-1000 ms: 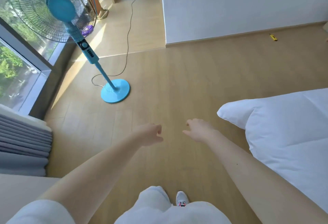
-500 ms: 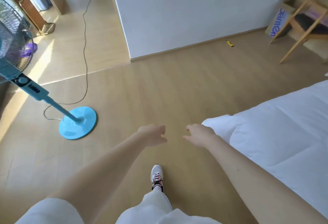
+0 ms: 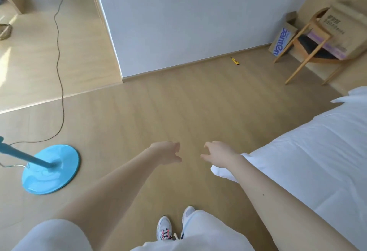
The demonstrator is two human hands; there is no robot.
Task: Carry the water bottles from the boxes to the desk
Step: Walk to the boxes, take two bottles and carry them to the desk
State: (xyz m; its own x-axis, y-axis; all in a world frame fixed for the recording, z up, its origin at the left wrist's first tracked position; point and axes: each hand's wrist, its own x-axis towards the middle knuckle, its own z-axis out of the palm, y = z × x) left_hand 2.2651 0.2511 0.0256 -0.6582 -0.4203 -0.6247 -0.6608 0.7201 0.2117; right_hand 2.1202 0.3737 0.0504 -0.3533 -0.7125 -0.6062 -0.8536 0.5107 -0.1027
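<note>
Both grips are released: the left hand [image 3: 167, 152] and right hand [image 3: 217, 154] reach forward with loosely curled fingers, holding nothing. To the right lies the soft white bed [image 3: 307, 161]; to the left stands the glossy round blue fan base [image 3: 50, 169] with its cord. It seems best to cross the smooth wooden floor [image 3: 178, 111] between them, clear of the small yellow cutter [image 3: 234, 60], toward the brown cardboard boxes [image 3: 282, 40] by the wooden chair [image 3: 325, 60]. No bottles show; they are presumably inside the boxes.

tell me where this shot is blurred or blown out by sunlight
Head view: the cardboard box on the chair at upper right is motion-smeared; sunlight washes out the floor at far left; the fan base looks sharp.
</note>
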